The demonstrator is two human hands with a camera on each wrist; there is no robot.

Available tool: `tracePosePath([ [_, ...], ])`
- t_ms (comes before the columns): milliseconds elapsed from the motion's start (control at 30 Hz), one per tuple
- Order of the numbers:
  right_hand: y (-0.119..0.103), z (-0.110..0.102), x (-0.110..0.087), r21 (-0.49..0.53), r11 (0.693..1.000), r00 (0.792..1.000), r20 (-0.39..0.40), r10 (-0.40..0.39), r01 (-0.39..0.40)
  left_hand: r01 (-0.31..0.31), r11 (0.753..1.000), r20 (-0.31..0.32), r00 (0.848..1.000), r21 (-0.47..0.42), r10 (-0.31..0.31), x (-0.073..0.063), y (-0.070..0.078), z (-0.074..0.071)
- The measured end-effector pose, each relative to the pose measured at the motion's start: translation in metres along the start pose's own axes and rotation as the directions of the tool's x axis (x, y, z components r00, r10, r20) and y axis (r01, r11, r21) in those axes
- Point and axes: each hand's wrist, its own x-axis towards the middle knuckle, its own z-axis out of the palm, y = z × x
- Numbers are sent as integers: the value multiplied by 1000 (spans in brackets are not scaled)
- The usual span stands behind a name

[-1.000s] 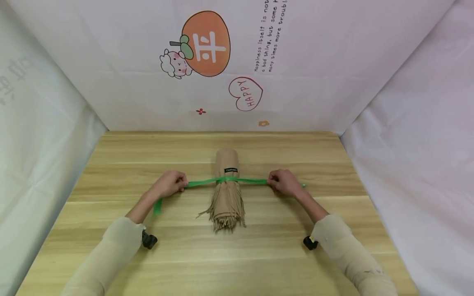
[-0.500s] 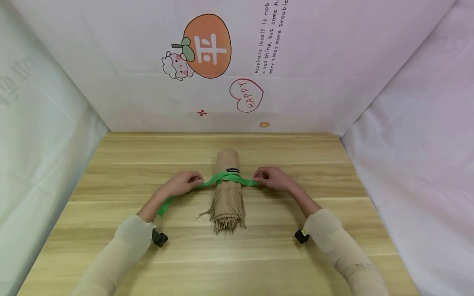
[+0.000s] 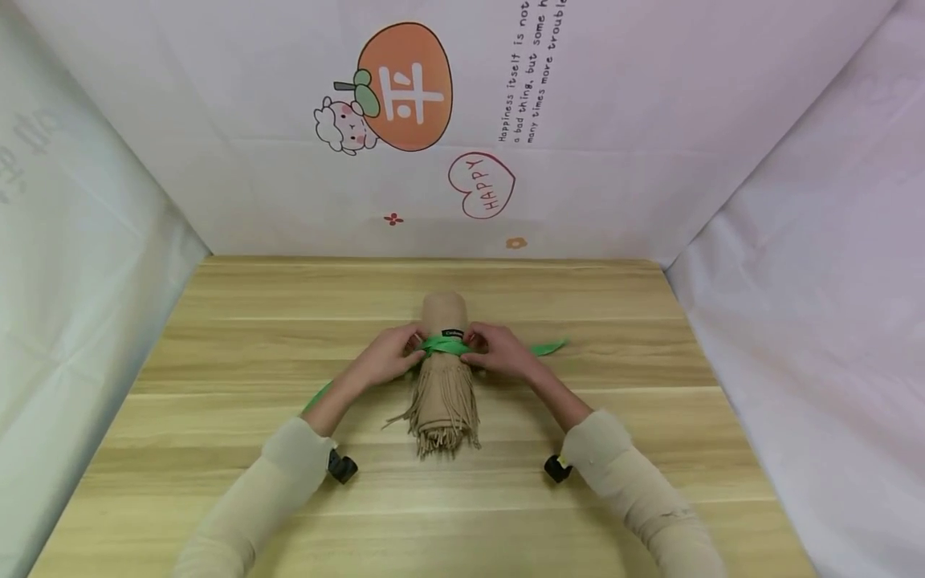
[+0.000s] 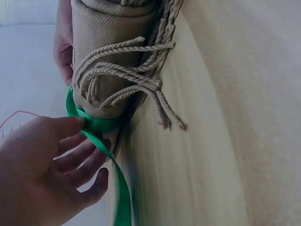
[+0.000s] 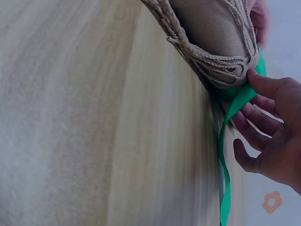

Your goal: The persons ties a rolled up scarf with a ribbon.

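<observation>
A rolled beige scarf [image 3: 442,389] with a fringed near end lies lengthwise on the wooden table. Crossing over its middle is a green ribbon [image 3: 446,346], just below a small black label [image 3: 453,332]. My left hand [image 3: 388,357] is at the scarf's left side, its thumb and fingers pinching the ribbon; in the left wrist view one ribbon tail hangs past the fingers. On the opposite side my right hand [image 3: 503,351] pinches the ribbon between thumb [image 5: 263,84] and fingers, and a tail trails down beside it. The ribbon's underside is hidden.
The wooden table [image 3: 448,514] extends around the scarf on every side. White cloth walls [image 3: 592,177] with printed drawings and words stand at the back and both sides. A small black camera [image 3: 342,466] is on each wrist.
Both hands have moved inward along the ribbon, from well apart to the scarf's two sides. The ribbon, earlier stretched out straight, now has its tails loose behind the hands. The scarf stays put.
</observation>
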Motion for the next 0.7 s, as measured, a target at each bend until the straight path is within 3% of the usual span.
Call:
tracePosePath([
  [233,5,0,-5,36,999,999,-40,27,-25,39,998,12,999,39,-39,-5,0,-2],
  [400,7,-2,-13,23,999,995,-88,45,-43,47,994,-38,998,102,-43,-11,2,-4],
  [533,3,-3,-27,115,980,968,-175,182,-163,139,984,-104,986,113,-127,-26,9,-10],
  [600,-1,-3,-35,263,932,945,-146,294,-249,205,979,-83,976,20,-203,-35,13,-13],
  [633,-2,0,-40,364,887,934,-101,343,-286,227,972,-38,973,-56,-229,-39,15,-12],
  [667,-3,3,-45,465,824,922,-43,386,-323,254,956,16,967,-146,-254,-43,16,-11],
  [700,-4,7,-49,571,739,907,24,421,-358,289,927,79,957,-240,-278,-46,17,-8],
])
